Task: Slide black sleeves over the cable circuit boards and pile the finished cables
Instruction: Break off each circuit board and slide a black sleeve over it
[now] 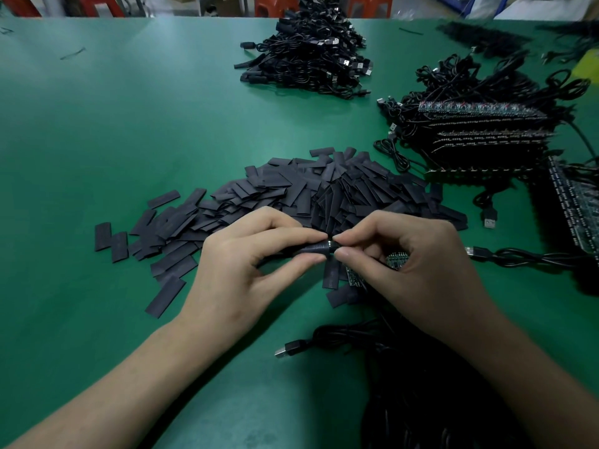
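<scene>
At 6 o'clock, nearest the viewer, a dark bundle of cable (421, 384) lies on the green table (97, 140), with one USB plug (287, 348) poking out to its left.

Just above it, at the centre, both hands meet. The left hand (256, 264) has its thumb and forefinger closed in a pinch on a black sleeve (316, 249), which is held level between the two hands; its other fingers are curled beneath. The right hand (408, 264) is curled too, with its thumb and forefinger tips pressed together at the sleeve's right-hand mouth. A green circuit board (393, 259) shows inside the curl of its fingers. How far the board has entered the sleeve cannot be told, since the fingertips cover the joint.

Behind the hands, spreading from 9 o'clock to 2 o'clock, lies a loose heap of flat black sleeves (291, 196), with a few strays at its left edge. At 3 o'clock a second cable (518, 256) runs in from the right, plug first.

Further off at 2 o'clock stands a stack of bare board strips (479, 140) with their cables tangled around it, and another board panel (573, 202) lies at the right edge.

At 12 o'clock, well apart from everything nearer, sits the pile of finished cables (308, 56) — black leads with sleeved ends. Beyond the table's far edge are red stools (275, 4).
</scene>
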The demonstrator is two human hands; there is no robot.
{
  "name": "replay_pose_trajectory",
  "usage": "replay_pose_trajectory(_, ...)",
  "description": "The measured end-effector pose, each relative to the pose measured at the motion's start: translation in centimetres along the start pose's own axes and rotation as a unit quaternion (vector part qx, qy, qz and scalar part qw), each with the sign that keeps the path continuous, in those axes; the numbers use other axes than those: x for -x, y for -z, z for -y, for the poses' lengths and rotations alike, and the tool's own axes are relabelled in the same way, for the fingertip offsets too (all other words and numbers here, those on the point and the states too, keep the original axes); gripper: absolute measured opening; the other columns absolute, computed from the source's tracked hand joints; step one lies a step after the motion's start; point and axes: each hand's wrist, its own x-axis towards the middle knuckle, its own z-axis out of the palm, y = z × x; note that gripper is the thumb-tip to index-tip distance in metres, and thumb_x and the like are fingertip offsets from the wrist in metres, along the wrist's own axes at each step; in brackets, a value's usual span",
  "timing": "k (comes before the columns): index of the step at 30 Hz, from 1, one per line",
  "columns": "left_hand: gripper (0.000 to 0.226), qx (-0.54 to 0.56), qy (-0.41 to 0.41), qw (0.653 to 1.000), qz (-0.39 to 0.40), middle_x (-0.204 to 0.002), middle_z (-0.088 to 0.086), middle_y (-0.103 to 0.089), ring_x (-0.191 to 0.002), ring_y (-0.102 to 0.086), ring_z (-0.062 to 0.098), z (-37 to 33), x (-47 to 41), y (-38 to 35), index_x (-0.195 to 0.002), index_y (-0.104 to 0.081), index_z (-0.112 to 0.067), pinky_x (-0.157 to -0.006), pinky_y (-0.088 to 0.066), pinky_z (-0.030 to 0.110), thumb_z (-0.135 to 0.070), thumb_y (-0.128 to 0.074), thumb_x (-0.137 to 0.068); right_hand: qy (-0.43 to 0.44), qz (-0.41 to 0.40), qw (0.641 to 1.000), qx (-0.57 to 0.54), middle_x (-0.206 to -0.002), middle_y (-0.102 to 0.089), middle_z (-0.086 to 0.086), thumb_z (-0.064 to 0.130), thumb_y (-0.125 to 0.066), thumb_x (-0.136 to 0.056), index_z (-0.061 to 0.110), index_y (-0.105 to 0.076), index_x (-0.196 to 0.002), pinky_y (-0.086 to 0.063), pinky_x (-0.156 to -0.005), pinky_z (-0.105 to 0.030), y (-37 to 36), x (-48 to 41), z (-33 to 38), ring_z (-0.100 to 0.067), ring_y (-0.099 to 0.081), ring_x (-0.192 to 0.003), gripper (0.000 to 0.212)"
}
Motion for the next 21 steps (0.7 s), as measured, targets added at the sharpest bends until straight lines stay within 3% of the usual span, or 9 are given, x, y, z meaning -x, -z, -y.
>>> replay_pose_trajectory(11, 0.021, -0.008, -0.003, 1.000, -0.008, -0.094, -0.004, -0.069, -0.090, -0.065, 0.005, -0.09, 0.05, -0.13, -0.105, -0.080, -0.015, -0.083, -0.047, 0.016, -0.023, -0.082, -0.086, 0.003, -0.002, 1.000, -0.003, -0.067, -0.066, 0.007, 0.017, -0.081, -0.084, 0.020, -0.078, -0.089, -0.050, -0.061, -0.035, -0.26, 0.06, 0.05, -0.016, -0.062, -0.062, 0.007)
replay_pose_trajectory(16, 0.029, -0.002, 0.058, 0.996, -0.066, -0.092, -0.005, -0.071, -0.087, -0.067, 0.009, -0.45, -0.30, 0.25, -0.104, -0.079, -0.017, -0.083, -0.049, 0.017, -0.031, -0.084, -0.080, -0.027, -0.045, 0.998, -0.024, -0.066, -0.065, 0.012, 0.020, -0.081, -0.083, 0.023, -0.079, -0.089, -0.051, -0.060, -0.029, -0.23, 0.01, 0.03, -0.011, -0.060, -0.061, 0.007)
replay_pose_trajectory(21, 0.022, 0.030, 0.107, 0.989, -0.094, -0.092, -0.015, -0.074, -0.086, -0.070, 0.002, -0.60, -0.28, 0.20, -0.097, -0.078, -0.023, -0.082, -0.050, 0.013, -0.034, -0.081, -0.078, -0.034, -0.064, 0.997, -0.020, -0.066, -0.063, 0.008, 0.020, -0.082, -0.083, 0.024, -0.078, -0.087, -0.049, -0.058, -0.025, -0.34, 0.12, 0.20, -0.012, -0.058, -0.059, 0.006)
